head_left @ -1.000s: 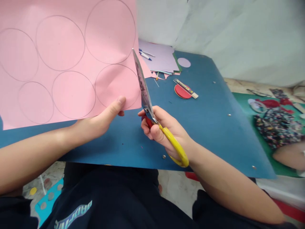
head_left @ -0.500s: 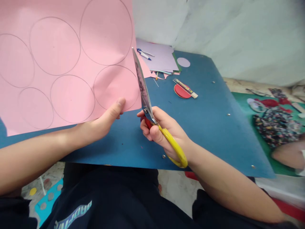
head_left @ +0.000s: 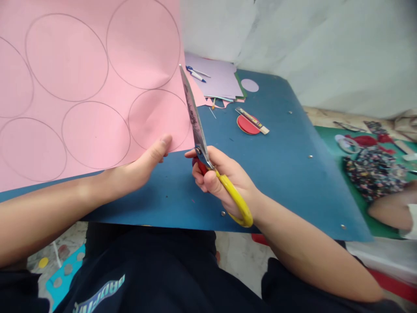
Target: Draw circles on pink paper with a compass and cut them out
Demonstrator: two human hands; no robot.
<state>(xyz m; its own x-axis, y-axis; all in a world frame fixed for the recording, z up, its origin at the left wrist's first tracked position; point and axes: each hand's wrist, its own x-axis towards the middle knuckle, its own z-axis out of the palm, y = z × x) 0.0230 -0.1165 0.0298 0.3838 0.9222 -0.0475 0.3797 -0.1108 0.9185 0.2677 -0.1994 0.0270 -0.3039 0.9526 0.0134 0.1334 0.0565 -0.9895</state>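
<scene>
Pink sheet point(head_left: 86, 93) pinched in the left hand point(head_left: 146, 161): thumb on its face near the lower right corner, other fingers mostly hidden behind. Smooth paper, lightly bowed; thin dark circle outlines around and left of the thumb, set close together. Right hand point(head_left: 224, 178) curled round scissors point(head_left: 193, 115): metal blades, dark lettering along one, yellow handle loop point(head_left: 237, 196), some red among the fingers. Blades rise from the fingers beside the sheet's right edge. Beyond the right fingers, on a smooth blue tabletop point(head_left: 276, 169): red disc point(head_left: 245, 126) under a flat printed strip point(head_left: 252, 120); farther off, lilac paper point(head_left: 223, 84).
</scene>
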